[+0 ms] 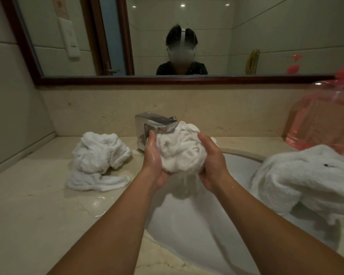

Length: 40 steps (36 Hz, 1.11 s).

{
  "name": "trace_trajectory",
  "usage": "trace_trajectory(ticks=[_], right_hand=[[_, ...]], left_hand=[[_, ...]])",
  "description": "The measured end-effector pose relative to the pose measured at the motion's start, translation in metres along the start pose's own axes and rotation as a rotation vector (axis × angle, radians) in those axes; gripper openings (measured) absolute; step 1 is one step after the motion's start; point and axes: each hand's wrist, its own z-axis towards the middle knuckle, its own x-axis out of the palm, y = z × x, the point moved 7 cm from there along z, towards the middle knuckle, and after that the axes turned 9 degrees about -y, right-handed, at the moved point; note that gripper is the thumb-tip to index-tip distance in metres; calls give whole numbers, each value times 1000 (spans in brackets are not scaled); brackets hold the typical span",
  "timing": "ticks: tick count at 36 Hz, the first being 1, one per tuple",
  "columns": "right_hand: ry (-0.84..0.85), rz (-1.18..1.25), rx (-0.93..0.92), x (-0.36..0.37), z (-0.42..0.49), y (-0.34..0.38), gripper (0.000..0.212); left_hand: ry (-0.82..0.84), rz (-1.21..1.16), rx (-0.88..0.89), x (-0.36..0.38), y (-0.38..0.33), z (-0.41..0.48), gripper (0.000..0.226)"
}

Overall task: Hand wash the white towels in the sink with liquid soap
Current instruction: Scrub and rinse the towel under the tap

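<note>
Your two forearms reach out over the sink [187, 225], and your left hand [154, 155] and right hand [213, 161] cup a bunched white towel [179, 149] between them, fingers curled round its sides. That towel is wadded into a lumpy, sodden ball, and water [184, 181] streams from its underside into the basin below your hands. Its top touches the spout of the chrome faucet [153, 124] just beyond your left hand. Left of your left hand a second white towel [99, 161] lies twisted on the wet worktop [38, 205]. Right of your right hand a third towel [306, 183], marked with a small dark spot, drapes over the sink's rim, near a pink soap bottle [322, 124].
</note>
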Motion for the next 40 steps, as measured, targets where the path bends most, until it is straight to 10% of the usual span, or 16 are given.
trace_trajectory(ticks=[18, 27, 40], right_hand=[[262, 107, 117, 13, -22, 2, 47], [93, 32, 9, 1, -9, 10, 75], [15, -193, 221, -8, -15, -7, 62]], left_hand=[[-95, -123, 10, -13, -5, 7, 101], [72, -13, -102, 0, 6, 1, 99], [5, -205, 29, -13, -8, 8, 79]])
